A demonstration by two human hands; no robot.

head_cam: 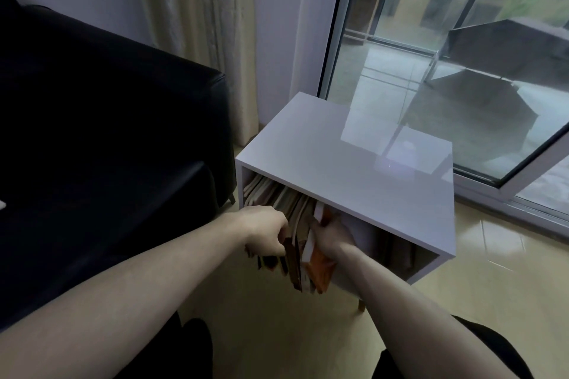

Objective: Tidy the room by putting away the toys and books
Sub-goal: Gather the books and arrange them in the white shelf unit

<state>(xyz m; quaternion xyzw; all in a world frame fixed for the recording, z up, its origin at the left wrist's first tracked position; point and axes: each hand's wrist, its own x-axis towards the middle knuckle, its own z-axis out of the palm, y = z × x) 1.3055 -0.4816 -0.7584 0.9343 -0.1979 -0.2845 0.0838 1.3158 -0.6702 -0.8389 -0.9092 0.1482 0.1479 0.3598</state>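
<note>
A low white open-fronted cabinet [348, 160] stands by the window. Inside its left half several books [277, 197] lean in a row, spines and page edges facing me. My left hand [264, 229] presses against the left side of the front books. My right hand [334, 235] grips an orange-covered book [320, 268] at the right end of the row, half in the cabinet opening. A few dark and brown books [294, 261] stick out between my two hands. The right half of the cabinet interior looks empty and shadowed.
A black leather sofa [107, 132] fills the left side, close to the cabinet. Beige curtains [197, 24] hang behind. A sliding glass door [446, 55] runs along the right. Glossy beige floor tiles [492, 271] lie around the cabinet; my dark-trousered knees [480, 351] show at the bottom.
</note>
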